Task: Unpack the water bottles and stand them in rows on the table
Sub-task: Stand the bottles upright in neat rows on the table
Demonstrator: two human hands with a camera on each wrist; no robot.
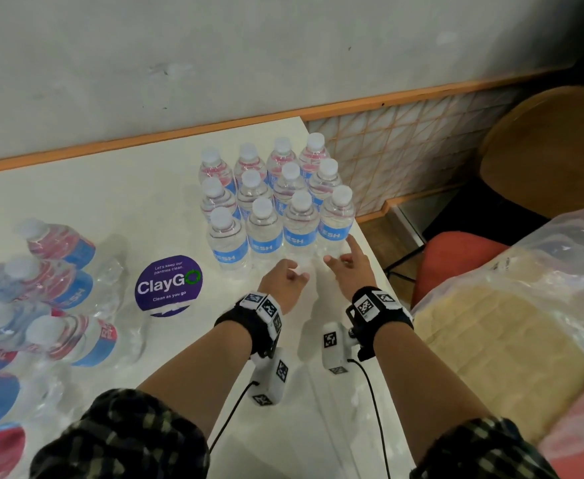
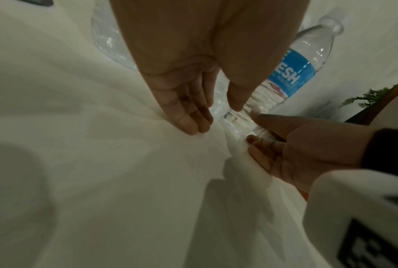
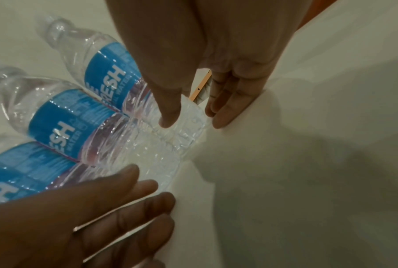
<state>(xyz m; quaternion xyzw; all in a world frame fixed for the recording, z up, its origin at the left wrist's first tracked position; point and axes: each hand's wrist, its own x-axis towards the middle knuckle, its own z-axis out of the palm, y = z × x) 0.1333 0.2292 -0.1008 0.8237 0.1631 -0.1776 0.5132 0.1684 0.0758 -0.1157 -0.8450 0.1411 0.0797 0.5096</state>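
Several clear water bottles with blue labels and white caps stand in three rows at the table's far right corner. Both hands reach to the foot of the front row. My left hand has straight fingers lying on the table, its thumb by a bottle base. My right hand touches the rightmost front bottle: thumb on its base, fingers straight beside it. More bottles lie in a torn plastic pack at the left.
A purple ClayGo sticker sits on the white table. The table's right edge runs just past the standing bottles. Beyond it are a red seat, a brown chair and a plastic-wrapped bundle.
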